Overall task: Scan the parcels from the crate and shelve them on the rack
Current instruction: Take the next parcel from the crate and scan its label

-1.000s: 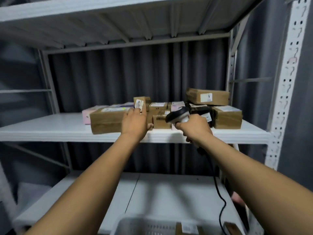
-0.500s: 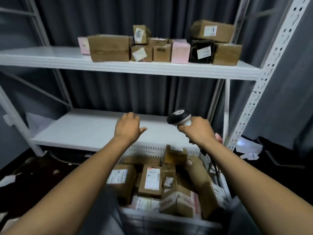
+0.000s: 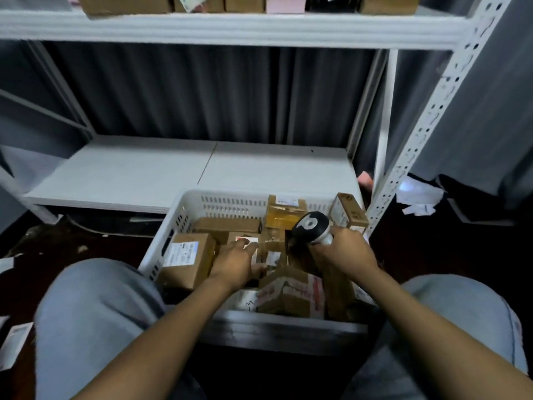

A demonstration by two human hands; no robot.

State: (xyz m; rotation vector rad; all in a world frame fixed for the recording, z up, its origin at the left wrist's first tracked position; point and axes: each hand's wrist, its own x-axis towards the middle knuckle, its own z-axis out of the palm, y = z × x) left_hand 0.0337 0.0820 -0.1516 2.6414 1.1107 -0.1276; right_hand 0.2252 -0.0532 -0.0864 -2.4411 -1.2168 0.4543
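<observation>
A white slotted crate [image 3: 184,203] stands on the floor between my knees, holding several brown parcels. My left hand [image 3: 233,262] reaches into its middle and grips a small brown parcel [image 3: 247,240] with a red-and-white label, fingers over the top and thumb at the near side. My right hand [image 3: 343,252] holds a black-and-white barcode scanner [image 3: 313,226] over the crate's right half, head pointing up and left. A larger parcel [image 3: 187,261] with a white label lies at the crate's left. The rack's upper shelf [image 3: 230,28] carries shelved parcels [image 3: 124,2].
The rack's lower shelf [image 3: 144,174] is bare white board just behind the crate. A perforated white upright [image 3: 432,111] rises at the right. Dark curtains hang behind. Paper scraps [image 3: 418,197] lie on the dark floor at right, and my knees flank the crate.
My view has dropped from the upper shelf to the crate. My left hand left the shelf, came down and took hold of a small parcel. The scanner hand lowered over the crate.
</observation>
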